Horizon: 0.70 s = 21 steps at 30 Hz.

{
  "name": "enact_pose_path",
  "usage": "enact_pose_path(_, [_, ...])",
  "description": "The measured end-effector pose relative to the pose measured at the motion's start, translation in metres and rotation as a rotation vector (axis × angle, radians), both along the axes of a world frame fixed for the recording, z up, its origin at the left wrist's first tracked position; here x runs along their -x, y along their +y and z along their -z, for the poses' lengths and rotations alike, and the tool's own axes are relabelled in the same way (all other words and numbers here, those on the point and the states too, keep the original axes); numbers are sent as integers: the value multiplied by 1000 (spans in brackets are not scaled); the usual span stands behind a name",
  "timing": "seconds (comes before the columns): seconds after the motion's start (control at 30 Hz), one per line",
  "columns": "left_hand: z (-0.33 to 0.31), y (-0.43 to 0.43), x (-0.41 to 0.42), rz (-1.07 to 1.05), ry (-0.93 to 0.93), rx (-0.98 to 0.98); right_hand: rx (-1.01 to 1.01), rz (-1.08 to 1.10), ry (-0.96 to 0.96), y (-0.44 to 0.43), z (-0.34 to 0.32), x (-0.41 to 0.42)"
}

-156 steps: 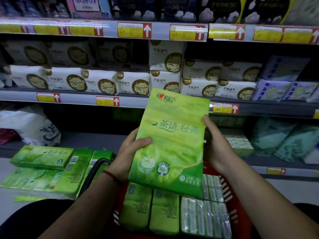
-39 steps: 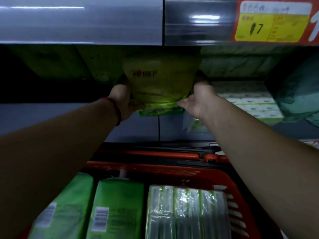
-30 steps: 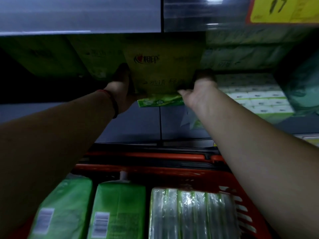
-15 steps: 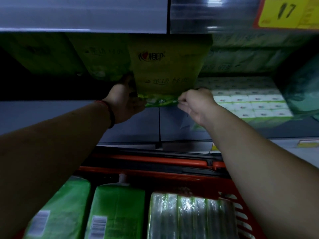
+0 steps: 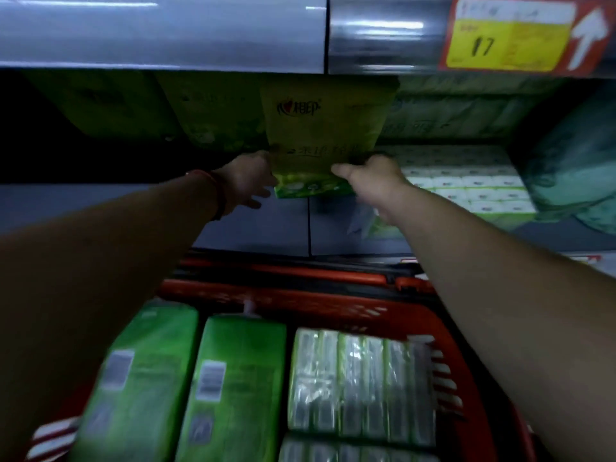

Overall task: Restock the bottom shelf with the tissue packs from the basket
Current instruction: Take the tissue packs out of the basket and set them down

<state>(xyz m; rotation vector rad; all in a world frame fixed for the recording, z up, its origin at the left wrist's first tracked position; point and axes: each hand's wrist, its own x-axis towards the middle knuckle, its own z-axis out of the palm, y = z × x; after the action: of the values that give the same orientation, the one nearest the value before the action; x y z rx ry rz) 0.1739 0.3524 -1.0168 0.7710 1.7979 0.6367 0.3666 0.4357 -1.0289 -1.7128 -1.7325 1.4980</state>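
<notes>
Beyond the basket [image 5: 300, 296], in the bottom shelf [image 5: 253, 228], the tissue pack [image 5: 326, 128] stands on end, long axis upright. Both hands meet its lower end equally: left hand [image 5: 248, 181] loose-fingered at one corner, right hand [image 5: 375, 178] with its grip pinching the other.

A shop: shelf-edge price label [image 5: 510, 35] (marked 17), stocked tissue packs [image 5: 466, 191], a red shopping basket [image 5: 333, 303].
</notes>
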Motion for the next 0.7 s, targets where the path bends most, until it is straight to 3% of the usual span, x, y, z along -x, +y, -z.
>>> enact_pose_path(0.1, [-37,-25,-12,143,131,-138,-131,-105,8,-18,-31,-10])
enact_pose_path(0.17, [-57,-43,-17,221,340,-213,-220,-144,7,-36,-50,-19])
enact_pose_path(0.3, [-97,-90,-34,332,607,-236,-369,-278,-77,-84,-93,-46])
enact_pose_path(0.5, [-126,-164,-85,476,676,-375,-533,-429,-217,-172,-138,-93])
enact_pose_path(0.7, [-105,-231,-130,615,633,-474,-456,-615,-322,-252,-129,-124])
